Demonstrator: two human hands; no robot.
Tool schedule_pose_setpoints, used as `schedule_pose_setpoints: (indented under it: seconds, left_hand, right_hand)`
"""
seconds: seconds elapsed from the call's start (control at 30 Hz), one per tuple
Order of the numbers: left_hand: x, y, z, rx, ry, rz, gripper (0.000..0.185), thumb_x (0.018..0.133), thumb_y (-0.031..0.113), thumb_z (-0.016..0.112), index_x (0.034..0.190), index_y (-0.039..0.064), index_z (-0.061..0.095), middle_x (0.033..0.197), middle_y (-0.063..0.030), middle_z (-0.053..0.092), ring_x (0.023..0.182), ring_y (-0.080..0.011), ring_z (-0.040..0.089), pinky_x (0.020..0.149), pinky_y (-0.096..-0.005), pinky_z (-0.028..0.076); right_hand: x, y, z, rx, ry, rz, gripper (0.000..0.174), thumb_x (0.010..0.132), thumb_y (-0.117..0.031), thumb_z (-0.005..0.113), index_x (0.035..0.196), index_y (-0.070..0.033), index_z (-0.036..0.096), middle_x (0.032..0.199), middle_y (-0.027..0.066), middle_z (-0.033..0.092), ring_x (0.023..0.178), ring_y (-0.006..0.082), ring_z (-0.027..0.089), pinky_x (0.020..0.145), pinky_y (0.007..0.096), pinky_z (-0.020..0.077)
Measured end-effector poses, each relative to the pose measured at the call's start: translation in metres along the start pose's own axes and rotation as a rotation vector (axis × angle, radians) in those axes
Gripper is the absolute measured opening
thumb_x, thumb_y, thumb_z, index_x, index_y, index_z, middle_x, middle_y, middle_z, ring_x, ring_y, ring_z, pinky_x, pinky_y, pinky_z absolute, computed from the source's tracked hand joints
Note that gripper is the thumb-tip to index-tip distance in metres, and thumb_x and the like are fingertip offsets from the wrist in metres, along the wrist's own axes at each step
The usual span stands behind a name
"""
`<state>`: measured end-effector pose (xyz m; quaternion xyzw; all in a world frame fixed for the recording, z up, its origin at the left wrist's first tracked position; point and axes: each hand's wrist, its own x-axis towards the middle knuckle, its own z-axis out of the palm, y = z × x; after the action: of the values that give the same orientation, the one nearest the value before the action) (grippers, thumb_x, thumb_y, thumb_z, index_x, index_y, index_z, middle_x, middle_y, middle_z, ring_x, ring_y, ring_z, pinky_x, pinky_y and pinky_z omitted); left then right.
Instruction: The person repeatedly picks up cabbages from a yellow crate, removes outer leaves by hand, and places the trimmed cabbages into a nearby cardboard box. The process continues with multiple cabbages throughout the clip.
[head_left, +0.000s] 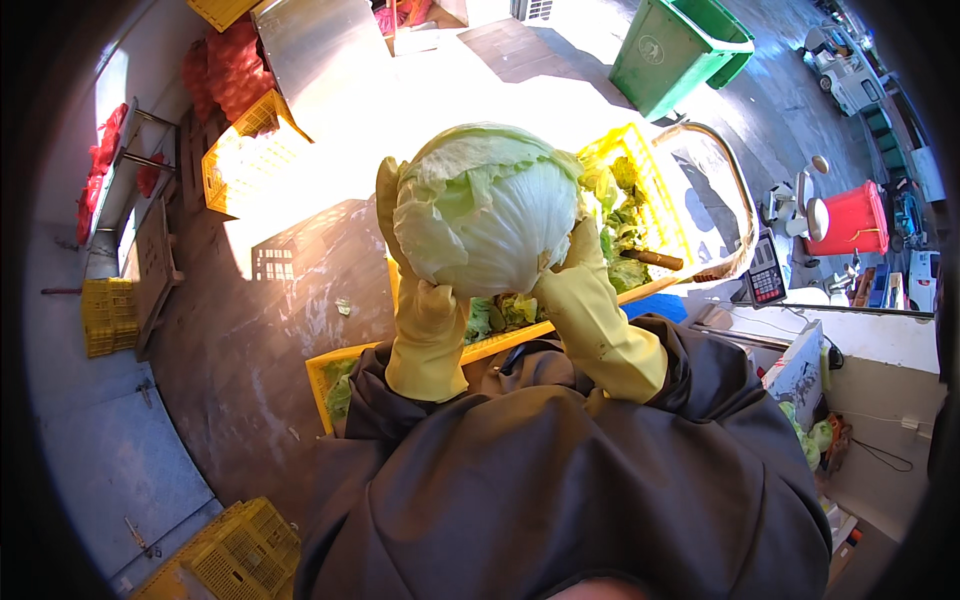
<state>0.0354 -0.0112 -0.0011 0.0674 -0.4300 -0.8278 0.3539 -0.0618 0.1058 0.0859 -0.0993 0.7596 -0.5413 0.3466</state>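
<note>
A large pale-green head of lettuce (491, 217), with loose outer leaves, is held up before me between both hands. My left hand (420, 277), in a yellow rubber glove, grips its left side. On the lower right side, my right hand (574, 266) wears a matching glove and supports it. Beneath and behind the head stands a yellow plastic crate (667, 202) holding loose leaves (622, 217). A wooden handle (652, 259) lies at that crate's right side; whatever it belongs to is hidden. More leaves (339, 386) show in a yellow crate (319, 375) at my left.
A green wheeled bin (664, 56) stands beyond the crate, near a bent metal rail (739, 180). At right are a scale's keypad display (765, 270) and a red bin (847, 217). Another yellow crate (244, 161) and red mesh sacks (236, 71) stand far left.
</note>
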Motion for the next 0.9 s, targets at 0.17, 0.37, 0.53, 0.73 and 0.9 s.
schedule_pose_setpoints:
  seconds: [0.17,0.37,0.53,0.73,0.9]
  left_hand:
    - [-0.007,0.004,0.012,-0.054,0.13,-0.126,0.094,0.081,0.056,0.075,0.154,0.016,0.031,0.149,-0.005,0.045,0.138,-0.0259,0.044,0.114,-0.0477,0.04]
    - [-0.01,0.006,0.04,-0.047,0.148,-0.167,0.094,0.08,0.069,0.067,0.153,0.019,0.036,0.148,-0.0043,0.046,0.137,-0.0295,0.045,0.109,-0.0516,0.045]
    - [-0.002,0.012,0.045,-0.212,0.228,-0.212,0.086,0.082,0.071,0.06,0.149,0.023,0.042,0.148,-0.0037,0.047,0.135,-0.0296,0.047,0.108,-0.0535,0.045]
    - [0.017,0.02,0.042,-0.429,0.421,-0.273,0.075,0.081,0.072,0.061,0.141,0.028,0.052,0.144,0.0001,0.051,0.131,-0.0276,0.05,0.105,-0.0539,0.047]
    - [0.008,0.015,0.038,-0.51,0.372,-0.285,0.077,0.084,0.074,0.058,0.145,0.028,0.048,0.148,-0.0003,0.049,0.136,-0.028,0.047,0.109,-0.0526,0.046]
  right_hand:
    - [0.0,0.014,0.008,0.237,0.031,-0.195,0.076,0.082,-0.005,0.071,0.148,-0.007,0.033,0.133,0.0121,0.053,0.123,0.0219,0.051,0.104,0.035,0.0428]
    - [0.006,0.033,0.009,0.258,0.067,-0.487,0.059,0.089,0.001,0.063,0.141,-0.006,0.035,0.126,0.0118,0.055,0.116,0.0204,0.056,0.098,0.0341,0.0483]
    - [0.008,0.031,0.003,0.251,-0.012,-0.504,0.051,0.092,0.006,0.054,0.14,-0.006,0.04,0.128,0.0122,0.055,0.109,0.0169,0.059,0.088,0.0294,0.0507]
    - [0.011,0.021,-0.018,0.121,0.042,-0.614,0.063,0.086,0.016,0.05,0.144,-0.008,0.044,0.138,0.0109,0.054,0.095,0.0106,0.058,0.076,0.0239,0.0488]
    - [0.011,0.021,-0.014,0.05,-0.083,-0.629,0.066,0.09,0.003,0.066,0.15,-0.009,0.039,0.113,0.0082,0.059,0.079,0.01,0.059,0.066,0.024,0.0531]
